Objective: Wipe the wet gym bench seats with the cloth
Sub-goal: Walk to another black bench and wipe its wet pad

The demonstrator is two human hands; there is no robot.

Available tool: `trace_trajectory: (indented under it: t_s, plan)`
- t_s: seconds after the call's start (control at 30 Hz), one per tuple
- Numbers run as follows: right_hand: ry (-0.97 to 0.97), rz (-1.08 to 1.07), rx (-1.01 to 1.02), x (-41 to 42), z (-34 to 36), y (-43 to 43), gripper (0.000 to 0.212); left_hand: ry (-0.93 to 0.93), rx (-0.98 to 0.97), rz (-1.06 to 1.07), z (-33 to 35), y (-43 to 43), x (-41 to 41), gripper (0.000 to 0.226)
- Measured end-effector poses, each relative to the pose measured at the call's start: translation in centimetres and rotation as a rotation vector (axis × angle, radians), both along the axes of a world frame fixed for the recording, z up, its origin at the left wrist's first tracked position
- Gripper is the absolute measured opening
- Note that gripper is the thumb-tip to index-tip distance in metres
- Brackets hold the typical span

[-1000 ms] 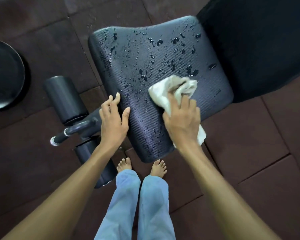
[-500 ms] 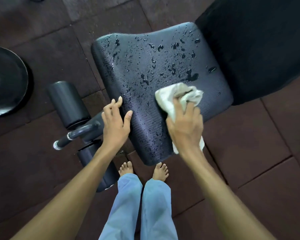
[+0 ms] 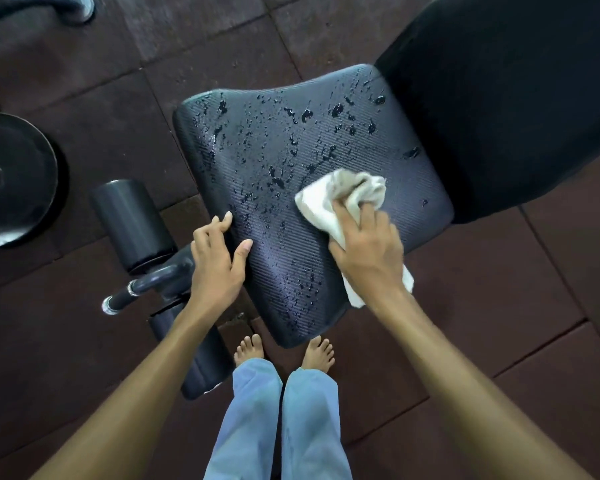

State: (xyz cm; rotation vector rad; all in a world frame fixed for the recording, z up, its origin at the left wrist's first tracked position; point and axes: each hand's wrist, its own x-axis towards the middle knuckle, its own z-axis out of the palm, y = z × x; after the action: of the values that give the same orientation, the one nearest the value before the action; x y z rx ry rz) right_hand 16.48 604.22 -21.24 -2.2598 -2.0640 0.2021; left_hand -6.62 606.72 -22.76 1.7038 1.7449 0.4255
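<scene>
A black textured bench seat (image 3: 291,150) fills the middle of the head view, dotted with water drops over its far and left parts. My right hand (image 3: 368,251) presses a crumpled off-white cloth (image 3: 343,195) onto the seat's right half, fingers curled over the cloth; one end of the cloth hangs off the seat's near right edge. My left hand (image 3: 215,258) rests on the seat's left edge with straight fingers, thumb on the top surface. The black backrest pad (image 3: 516,98) adjoins the seat at the upper right.
A black foam roller (image 3: 132,223) and a metal bar (image 3: 142,289) stick out left of the seat. A black weight plate (image 3: 11,178) lies on the dark rubber floor tiles (image 3: 499,306) at the far left. My bare feet (image 3: 284,351) stand just below the seat's near tip.
My right hand has slid the cloth along the seat's right side, towards me and then away again; the drops there are gone. My left hand has kept its place on the left edge.
</scene>
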Motion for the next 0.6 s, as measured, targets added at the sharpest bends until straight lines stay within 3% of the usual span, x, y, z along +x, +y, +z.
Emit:
trace_trajectory:
  t_s: [0.1,0.27,0.33,0.43,0.53,0.6]
  plan:
    - [-0.008,-0.007,0.010,5.5,0.2,-1.7,0.054,-0.024,-0.014,0.017,0.5,0.1,0.3,0.054]
    - [0.015,-0.560,-0.033,9.0,-0.2,8.7,0.049,-0.035,-0.016,0.068,0.3,0.0,0.6,0.053]
    - [-0.028,-0.478,-0.038,5.6,-0.6,12.5,0.057,-0.038,-0.015,0.086,0.3,-0.1,1.0,0.052]
    - [-0.059,-0.138,0.013,0.9,-0.4,10.7,0.062,-0.057,-0.022,0.125,0.4,0.1,1.2,0.050]
    - [0.021,0.081,0.025,2.9,-0.4,5.1,0.054,-0.077,0.034,0.150,0.8,1.3,1.0,0.049]
    - [0.022,0.053,-0.002,6.2,-0.5,4.6,0.052,-0.058,0.038,0.132,0.9,2.8,0.7,0.056]
